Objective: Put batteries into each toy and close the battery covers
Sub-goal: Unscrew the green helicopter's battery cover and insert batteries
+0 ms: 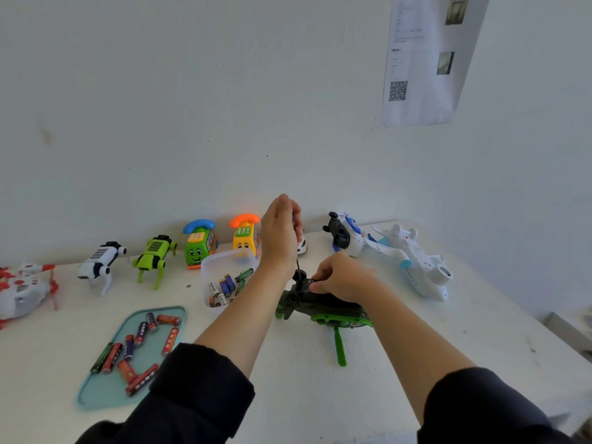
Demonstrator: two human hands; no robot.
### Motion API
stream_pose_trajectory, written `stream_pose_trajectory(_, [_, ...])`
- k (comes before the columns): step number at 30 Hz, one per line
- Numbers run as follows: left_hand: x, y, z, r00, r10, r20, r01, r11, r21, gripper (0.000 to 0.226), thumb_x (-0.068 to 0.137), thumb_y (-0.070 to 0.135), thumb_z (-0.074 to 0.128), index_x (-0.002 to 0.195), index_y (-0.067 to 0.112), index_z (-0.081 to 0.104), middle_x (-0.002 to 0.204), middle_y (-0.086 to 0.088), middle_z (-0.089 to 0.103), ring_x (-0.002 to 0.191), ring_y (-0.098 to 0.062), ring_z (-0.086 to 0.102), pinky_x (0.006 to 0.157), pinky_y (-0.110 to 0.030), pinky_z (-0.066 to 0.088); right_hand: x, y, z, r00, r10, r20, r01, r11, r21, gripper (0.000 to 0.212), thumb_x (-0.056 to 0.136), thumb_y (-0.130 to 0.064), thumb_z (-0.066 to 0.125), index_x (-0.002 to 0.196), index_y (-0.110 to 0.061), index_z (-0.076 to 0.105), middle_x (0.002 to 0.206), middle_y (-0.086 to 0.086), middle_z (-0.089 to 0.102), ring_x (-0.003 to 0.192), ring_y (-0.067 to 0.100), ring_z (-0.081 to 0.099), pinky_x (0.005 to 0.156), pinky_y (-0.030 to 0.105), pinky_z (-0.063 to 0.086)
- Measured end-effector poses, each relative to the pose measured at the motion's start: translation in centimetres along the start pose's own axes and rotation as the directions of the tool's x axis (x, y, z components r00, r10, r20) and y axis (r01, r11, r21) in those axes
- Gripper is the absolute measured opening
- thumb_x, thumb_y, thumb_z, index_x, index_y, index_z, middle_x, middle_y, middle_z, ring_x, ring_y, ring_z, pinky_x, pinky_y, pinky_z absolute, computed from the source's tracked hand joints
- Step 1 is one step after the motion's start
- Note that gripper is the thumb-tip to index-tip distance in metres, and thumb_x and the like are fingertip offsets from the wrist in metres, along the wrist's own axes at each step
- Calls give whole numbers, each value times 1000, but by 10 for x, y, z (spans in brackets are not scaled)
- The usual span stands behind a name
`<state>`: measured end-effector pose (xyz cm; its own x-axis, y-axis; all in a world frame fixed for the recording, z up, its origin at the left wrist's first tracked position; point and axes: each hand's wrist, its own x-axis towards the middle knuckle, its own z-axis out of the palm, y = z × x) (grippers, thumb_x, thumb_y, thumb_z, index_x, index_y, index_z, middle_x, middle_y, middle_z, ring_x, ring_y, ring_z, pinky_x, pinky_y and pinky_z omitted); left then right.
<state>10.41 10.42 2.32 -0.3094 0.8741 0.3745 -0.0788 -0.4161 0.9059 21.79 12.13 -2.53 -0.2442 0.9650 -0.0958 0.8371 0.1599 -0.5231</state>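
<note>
A dark green and black helicopter toy [323, 307] lies upside down on the white table, a green rotor blade [339, 346] sticking out toward me. My left hand [281, 235] grips a screwdriver [298, 265] upright, its thin shaft pointing down onto the toy's underside. My right hand [341, 277] holds the toy's upper end and pinches a black part beside the screwdriver tip. A clear plastic tub [224, 267] with several batteries stands just left of my left forearm. A teal tray [105, 394] with several more batteries lies at the front left.
Along the wall stand a red and white toy [22, 290], a white robot dog [99, 261], a green robot dog [153, 254], a green phone car [199, 243] and a yellow phone car [245, 233]. Two white plane toys [413, 257] lie at the right. A paper sheet [426, 59] hangs on the wall.
</note>
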Motion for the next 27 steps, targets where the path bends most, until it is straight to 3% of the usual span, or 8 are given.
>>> stream_pose_trajectory(4, [6,6,1,986,-96,139,91,995,42,29,95,11,38,69,11,50,55,-2,45,45,-13,38,46,-26,23,-1,-1,-2,1000,5,-1,-6,1000,-15,16,82,-47,67,89,-33,66,93,-6,67,92,16,57,94,44,39])
stream_pose_trajectory(8, [6,2,-1,983,-183,0,182,976,-122,19,91,14,56,75,14,45,53,-1,51,47,-18,46,48,-29,31,-1,-1,-1,1000,4,2,-4,1000,-11,16,82,-47,66,88,-33,65,92,-6,66,92,17,57,95,44,40])
stream_pose_trajectory(12, [1,-1,7,995,-33,-93,33,999,4,30,89,17,62,61,9,54,60,-11,59,43,-21,40,43,-28,35,-1,0,-1,1000,-1,-9,1,1000,4,15,81,-46,67,84,-32,65,89,-7,66,91,17,58,95,45,40])
stream_pose_trajectory(15, [0,-3,12,985,109,-137,-89,985,147,31,87,21,60,56,18,57,58,-9,60,47,-26,49,53,-39,44,-2,0,-1,1000,-7,-8,7,1000,8,14,81,-45,68,83,-32,64,89,-6,67,91,17,58,95,45,40])
stream_pose_trajectory(18, [1,-4,14,966,197,-166,-159,963,219,27,90,14,52,67,25,58,56,2,58,68,-29,65,67,-45,52,-1,0,-1,1000,-9,-10,9,1000,11,14,80,-46,68,81,-33,64,89,-6,67,91,18,59,95,46,40])
stream_pose_trajectory(20, [1,-5,16,951,262,-164,-211,939,272,27,95,9,42,76,22,56,62,2,59,71,-24,67,71,-44,54,-1,0,-1,1000,-6,-6,6,1000,8,14,80,-46,68,81,-33,64,90,-6,67,91,18,58,95,46,40])
stream_pose_trajectory(23, [4,-8,16,946,287,-151,-239,932,273,30,100,10,29,83,22,51,64,-2,56,62,-19,61,65,-40,50,-2,0,-2,1000,-8,0,8,1000,7,14,81,-46,67,83,-32,64,91,-5,67,92,17,58,96,46,40])
stream_pose_trajectory(27, [4,-16,11,958,269,-98,-256,958,127,36,103,17,25,75,18,48,61,-6,44,49,-15,37,48,-31,32,-2,-1,-3,1000,-12,19,12,1000,0,14,82,-45,66,84,-32,64,91,-4,67,91,17,58,95,45,41])
